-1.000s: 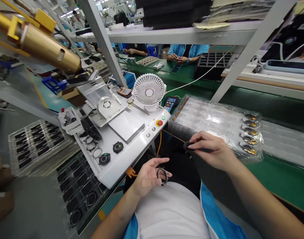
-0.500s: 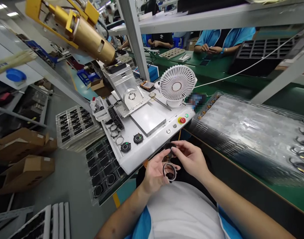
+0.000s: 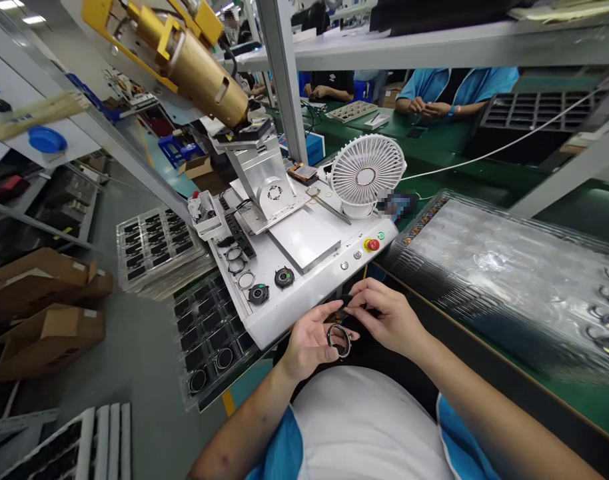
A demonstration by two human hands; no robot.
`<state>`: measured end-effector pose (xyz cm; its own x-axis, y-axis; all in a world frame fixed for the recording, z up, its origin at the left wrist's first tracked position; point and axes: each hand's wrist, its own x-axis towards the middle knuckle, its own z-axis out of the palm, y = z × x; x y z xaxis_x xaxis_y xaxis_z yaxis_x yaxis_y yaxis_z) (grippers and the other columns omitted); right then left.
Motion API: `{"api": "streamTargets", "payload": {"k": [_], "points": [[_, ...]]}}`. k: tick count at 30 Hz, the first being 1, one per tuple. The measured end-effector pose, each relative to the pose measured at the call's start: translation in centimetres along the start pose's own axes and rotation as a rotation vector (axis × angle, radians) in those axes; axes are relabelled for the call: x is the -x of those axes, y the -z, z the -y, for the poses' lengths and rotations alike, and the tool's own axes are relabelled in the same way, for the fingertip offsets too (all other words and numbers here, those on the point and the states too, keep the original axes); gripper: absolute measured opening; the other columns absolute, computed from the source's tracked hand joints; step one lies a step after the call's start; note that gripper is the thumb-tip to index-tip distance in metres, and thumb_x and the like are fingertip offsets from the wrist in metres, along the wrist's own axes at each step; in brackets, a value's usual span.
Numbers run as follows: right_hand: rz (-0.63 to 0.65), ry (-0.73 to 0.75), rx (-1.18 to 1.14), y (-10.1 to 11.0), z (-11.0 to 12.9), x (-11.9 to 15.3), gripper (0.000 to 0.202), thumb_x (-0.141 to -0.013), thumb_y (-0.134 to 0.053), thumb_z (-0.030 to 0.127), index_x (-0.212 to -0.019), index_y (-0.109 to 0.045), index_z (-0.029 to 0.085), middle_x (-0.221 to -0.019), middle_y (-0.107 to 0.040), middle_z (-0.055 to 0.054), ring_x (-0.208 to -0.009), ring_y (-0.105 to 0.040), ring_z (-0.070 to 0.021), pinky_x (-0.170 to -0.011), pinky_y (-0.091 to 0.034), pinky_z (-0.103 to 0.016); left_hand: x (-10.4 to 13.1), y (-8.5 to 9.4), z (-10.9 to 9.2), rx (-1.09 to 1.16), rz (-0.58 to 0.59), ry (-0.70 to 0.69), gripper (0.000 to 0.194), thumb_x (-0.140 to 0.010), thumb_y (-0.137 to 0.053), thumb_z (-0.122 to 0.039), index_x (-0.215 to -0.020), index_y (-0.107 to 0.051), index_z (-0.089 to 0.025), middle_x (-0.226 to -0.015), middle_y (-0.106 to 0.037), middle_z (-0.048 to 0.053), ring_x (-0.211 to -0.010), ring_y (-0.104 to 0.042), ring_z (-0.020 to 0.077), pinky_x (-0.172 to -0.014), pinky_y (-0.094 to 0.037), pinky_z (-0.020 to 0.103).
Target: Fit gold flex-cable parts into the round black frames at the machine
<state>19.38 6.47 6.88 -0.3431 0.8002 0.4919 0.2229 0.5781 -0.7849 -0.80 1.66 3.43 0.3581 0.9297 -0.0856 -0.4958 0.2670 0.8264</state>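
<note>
My left hand holds a silver watch case ring between the thumb and the lower fingers, its opening facing me. Just above that ring, my right hand pinches a dark, thin part with thumb and fingertips. Most of this dark part is hidden by the fingers, so its exact kind cannot be made out. My left index fingertip reaches up to its edge. Both hands are over my lap, in front of the white machine base. On that base lie two black round watch bodies and several thin rings.
A white fan and a red stop button are on the machine, below a gold cylinder. Clear stacked trays stand right; a tray of dark watch parts lies left. Co-workers' hands show across the bench.
My right hand has turned and its fingers have curled in more, and the dark part shows less of its face. The ring stays in my left hand. The camera view has shifted slightly.
</note>
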Motion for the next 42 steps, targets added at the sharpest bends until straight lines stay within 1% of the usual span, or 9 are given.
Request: {"api": "streamTargets", "payload": {"k": [4, 9, 14, 18, 23, 26, 30, 36, 42], "points": [[0.01, -0.101, -0.083, 0.1, -0.7, -2.1, 0.018, -0.097, -0.063, 0.032, -0.083, -0.061, 0.021, -0.092, -0.068, -0.008, -0.082, -0.067, -0.0205, -0.072, -0.055, -0.032, 0.0, 0.7, -0.3, 0.043, -0.085, -0.022, 0.085, -0.061, -0.097, -0.037, -0.135, -0.064, -0.013, -0.102, -0.079, 0.014, -0.099, -0.076, 0.0314, -0.083, -0.056, 0.034], [-0.188, -0.609, -0.328, -0.6, -3.2, -8.7, 0.031, -0.086, -0.075, 0.039, -0.08, -0.05, 0.022, -0.058, -0.062, 0.002, -0.044, -0.054, -0.013, -0.044, -0.046, -0.024, 0.5, 0.6, -0.6, 0.045, -0.127, -0.056, 0.085, -0.059, -0.097, -0.039, -0.134, -0.065, -0.013, -0.1, -0.078, 0.012, -0.098, -0.076, 0.0291, -0.083, -0.055, 0.032], [-0.258, -0.765, -0.322, -1.3, -5.7, -12.7, 0.03, -0.081, -0.077, 0.026, -0.083, -0.047, 0.023, -0.051, -0.06, 0.004, -0.036, -0.05, -0.0135, -0.036, -0.043, -0.025, 2.2, 0.6, -0.2, -0.039, -0.142, -0.105, 0.092, -0.058, -0.097, -0.046, -0.138, -0.062, -0.017, -0.11, -0.077, 0.013, -0.099, -0.076, 0.0295, -0.077, -0.055, 0.03], [-0.311, -0.762, -0.273, -0.8, -5.9, -10.0, 0.039, -0.076, -0.084, 0.028, -0.092, -0.049, 0.023, -0.049, -0.057, 0.008, -0.034, -0.047, -0.0129, -0.036, -0.039, -0.023, 3.6, 1.0, 0.4, -0.209, -0.183, -0.179, 0.1, -0.065, -0.095, -0.043, -0.151, -0.049, -0.02, -0.135, -0.067, 0.02, -0.104, -0.074, 0.0304, -0.082, -0.058, 0.035], [-0.1, -0.686, -0.463, -2.0, -2.9, -2.1, 0.045, -0.074, -0.083, 0.059, -0.084, -0.063, 0.02, -0.068, -0.07, -0.003, -0.055, -0.063, -0.0175, -0.044, -0.048, -0.025, 3.7, 0.6, 1.8, -0.585, -0.168, -0.315, 0.103, -0.069, -0.092, -0.018, -0.157, -0.04, -0.033, -0.173, -0.014, 0.019, -0.108, -0.074, 0.0319, -0.086, -0.063, 0.043], [-0.031, -0.685, -0.621, -3.2, -1.0, 0.9, 0.051, -0.074, -0.084, 0.06, -0.102, -0.074, 0.018, -0.094, -0.077, -0.01, -0.08, -0.071, -0.0231, -0.062, -0.059, -0.031, 2.7, -0.2, 2.3, -0.805, -0.037, -0.321, 0.103, -0.071, -0.089, -0.016, -0.159, -0.037, -0.03, -0.172, -0.019, 0.021, -0.118, -0.07, 0.0376, -0.092, -0.062, 0.048], [-0.174, -0.711, -0.72, -2.9, -0.5, 1.3, 0.044, -0.074, -0.088, 0.053, -0.098, -0.077, 0.018, -0.085, -0.076, -0.007, -0.07, -0.068, -0.0192, -0.063, -0.058, -0.03, 1.2, -1.0, 1.9, -0.928, 0.114, -0.306, 0.094, -0.073, -0.087, -0.018, -0.156, -0.044, -0.024, -0.167, -0.034, 0.021, -0.128, -0.063, 0.043, -0.103, -0.057, 0.054], [-0.143, -0.712, -0.712, -0.8, -0.7, 0.9, 0.039, -0.072, -0.09, 0.051, -0.086, -0.076, 0.017, -0.066, -0.069, -0.003, -0.055, -0.063, -0.0156, -0.055, -0.057, -0.029, 1.0, -0.7, 1.5, -0.637, 0.076, -0.338, 0.081, -0.066, -0.093, -0.015, -0.138, -0.056, -0.026, -0.173, -0.01, 0.023, -0.106, -0.076, 0.0324, -0.087, -0.064, 0.043], [-0.047, -0.744, -0.601, -0.9, -1.0, 1.2, 0.041, -0.07, -0.09, 0.052, -0.084, -0.074, 0.017, -0.066, -0.071, -0.003, -0.053, -0.066, -0.0171, -0.051, -0.056, -0.027, 1.3, -0.2, 1.3, -0.792, 0.168, -0.327, 0.074, -0.071, -0.09, -0.018, -0.137, -0.057, -0.022, -0.168, -0.027, 0.026, -0.108, -0.076, 0.0343, -0.092, -0.063, 0.047]]}}
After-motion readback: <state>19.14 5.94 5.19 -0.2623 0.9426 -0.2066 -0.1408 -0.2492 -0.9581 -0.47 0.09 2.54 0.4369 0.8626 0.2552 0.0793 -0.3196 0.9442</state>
